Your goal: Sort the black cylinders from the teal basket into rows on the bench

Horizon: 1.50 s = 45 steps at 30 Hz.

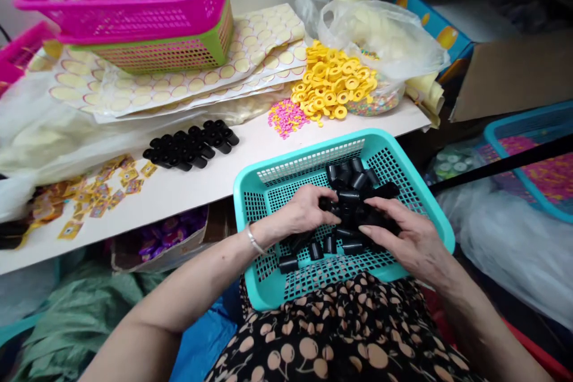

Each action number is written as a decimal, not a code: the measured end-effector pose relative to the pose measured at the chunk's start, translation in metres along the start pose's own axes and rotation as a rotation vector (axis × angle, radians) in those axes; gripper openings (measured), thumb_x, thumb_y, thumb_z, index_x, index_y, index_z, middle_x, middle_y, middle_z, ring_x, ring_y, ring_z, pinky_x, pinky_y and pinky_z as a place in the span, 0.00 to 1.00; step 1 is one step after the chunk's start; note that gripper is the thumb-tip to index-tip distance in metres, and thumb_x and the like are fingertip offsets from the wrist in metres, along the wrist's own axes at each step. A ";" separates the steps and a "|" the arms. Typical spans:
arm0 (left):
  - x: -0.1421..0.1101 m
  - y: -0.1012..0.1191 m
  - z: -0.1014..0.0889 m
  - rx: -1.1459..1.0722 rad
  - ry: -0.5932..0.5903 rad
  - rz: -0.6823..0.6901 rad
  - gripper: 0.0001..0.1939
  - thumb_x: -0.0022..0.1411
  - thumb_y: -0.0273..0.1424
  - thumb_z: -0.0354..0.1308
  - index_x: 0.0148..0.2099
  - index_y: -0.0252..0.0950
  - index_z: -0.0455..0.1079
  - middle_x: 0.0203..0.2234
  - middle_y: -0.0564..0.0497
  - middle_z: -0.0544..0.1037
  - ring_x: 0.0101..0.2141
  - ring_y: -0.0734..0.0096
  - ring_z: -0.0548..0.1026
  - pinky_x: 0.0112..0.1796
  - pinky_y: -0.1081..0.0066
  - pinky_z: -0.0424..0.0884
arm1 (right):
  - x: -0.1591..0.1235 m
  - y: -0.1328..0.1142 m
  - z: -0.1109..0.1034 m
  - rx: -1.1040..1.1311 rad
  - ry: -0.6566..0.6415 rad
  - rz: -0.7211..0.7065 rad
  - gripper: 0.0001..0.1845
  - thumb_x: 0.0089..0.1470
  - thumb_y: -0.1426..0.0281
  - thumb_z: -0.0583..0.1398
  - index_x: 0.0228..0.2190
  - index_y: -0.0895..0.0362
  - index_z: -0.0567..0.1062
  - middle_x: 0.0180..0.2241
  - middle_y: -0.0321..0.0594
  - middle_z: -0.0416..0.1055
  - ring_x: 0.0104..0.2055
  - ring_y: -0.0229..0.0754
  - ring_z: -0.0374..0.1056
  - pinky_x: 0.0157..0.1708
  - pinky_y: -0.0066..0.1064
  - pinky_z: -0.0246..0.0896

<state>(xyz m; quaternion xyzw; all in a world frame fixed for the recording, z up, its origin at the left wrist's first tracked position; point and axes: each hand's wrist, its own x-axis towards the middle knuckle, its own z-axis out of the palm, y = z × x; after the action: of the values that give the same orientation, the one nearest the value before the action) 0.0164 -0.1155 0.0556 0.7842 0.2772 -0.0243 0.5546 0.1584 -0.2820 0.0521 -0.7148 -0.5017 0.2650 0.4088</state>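
Centrally, short glossy black plastic tubes [353, 203] heaped in turquoise perforated plastic basket [264, 191] on lap. Left hand [307, 210] and right hand [403, 233] both curled, grasping tubes from the heap.

The black tubes [353, 203] under the left hand [304, 212] and right hand [409, 239] are partly covered, so the grasp of either hand cannot be made out. The magenta basket [18, 54] is cut off by the left edge. Print on the small yellow stickers [94, 194] is too small to be read.
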 end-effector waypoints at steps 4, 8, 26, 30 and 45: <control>-0.012 0.021 -0.008 -0.902 0.172 -0.183 0.16 0.42 0.28 0.67 0.36 0.35 0.69 0.27 0.54 0.73 0.24 0.76 0.71 0.29 0.70 0.67 | -0.001 -0.022 0.007 0.153 0.046 0.011 0.18 0.52 0.65 0.62 0.45 0.52 0.70 0.40 0.38 0.73 0.39 0.41 0.70 0.38 0.32 0.67; -0.019 0.031 -0.001 -1.172 0.255 -0.236 0.15 0.40 0.26 0.68 0.31 0.35 0.66 0.24 0.56 0.73 0.24 0.78 0.72 0.29 0.73 0.68 | 0.005 -0.034 0.015 0.113 0.128 -0.078 0.17 0.51 0.66 0.62 0.44 0.53 0.70 0.40 0.38 0.74 0.38 0.42 0.70 0.39 0.32 0.68; -0.020 0.026 0.014 -0.730 0.389 0.026 0.13 0.41 0.29 0.69 0.30 0.35 0.70 0.25 0.56 0.72 0.27 0.76 0.69 0.31 0.73 0.66 | 0.007 -0.030 0.024 0.018 0.181 -0.082 0.19 0.51 0.66 0.62 0.45 0.54 0.69 0.39 0.39 0.74 0.36 0.42 0.72 0.39 0.33 0.69; -0.029 0.031 0.016 -0.425 0.309 0.095 0.15 0.48 0.36 0.66 0.40 0.37 0.73 0.31 0.53 0.76 0.32 0.71 0.71 0.35 0.70 0.67 | 0.009 -0.026 0.026 -0.057 0.169 -0.135 0.29 0.53 0.68 0.59 0.55 0.54 0.60 0.45 0.45 0.71 0.43 0.45 0.70 0.45 0.38 0.67; -0.038 -0.006 -0.031 -0.533 0.317 -0.111 0.21 0.44 0.24 0.65 0.41 0.35 0.63 0.28 0.54 0.71 0.28 0.76 0.67 0.30 0.72 0.62 | 0.034 -0.008 0.019 0.036 -0.276 -0.021 0.04 0.52 0.68 0.59 0.30 0.55 0.69 0.28 0.34 0.68 0.28 0.37 0.63 0.27 0.28 0.59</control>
<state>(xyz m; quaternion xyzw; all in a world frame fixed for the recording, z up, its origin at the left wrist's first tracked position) -0.0273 -0.1026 0.0753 0.5887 0.3993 0.1416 0.6884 0.1516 -0.2425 0.0498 -0.6588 -0.5557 0.3655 0.3514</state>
